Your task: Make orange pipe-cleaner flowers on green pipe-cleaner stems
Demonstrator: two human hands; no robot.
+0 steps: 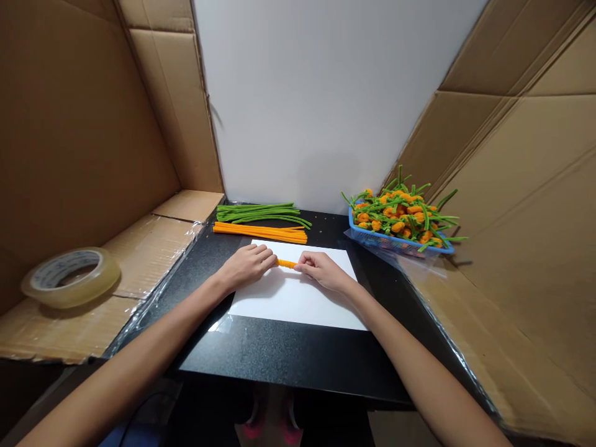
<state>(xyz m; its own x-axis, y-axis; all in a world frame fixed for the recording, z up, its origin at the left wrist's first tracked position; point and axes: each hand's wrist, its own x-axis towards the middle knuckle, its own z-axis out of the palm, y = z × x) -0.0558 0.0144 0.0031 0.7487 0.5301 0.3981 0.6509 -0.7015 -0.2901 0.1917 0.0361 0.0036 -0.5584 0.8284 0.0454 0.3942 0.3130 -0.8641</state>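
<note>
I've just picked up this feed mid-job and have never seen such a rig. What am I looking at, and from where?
There is no machine here: a person works with two bare hands. The single picture comes from a camera on their head, looking forward and down.

The left hand and right hand hold a short, fuzzy orange piece between their fingers, above a white rectangular sheet on a black tabletop.

Beyond the sheet lie long fuzzy orange strips, then long fuzzy green strips. Farther right, a blue plastic basket is heaped with small orange-and-green fuzzy pieces. At the left, a wide roll of clear tape rests on brown cardboard.
</note>
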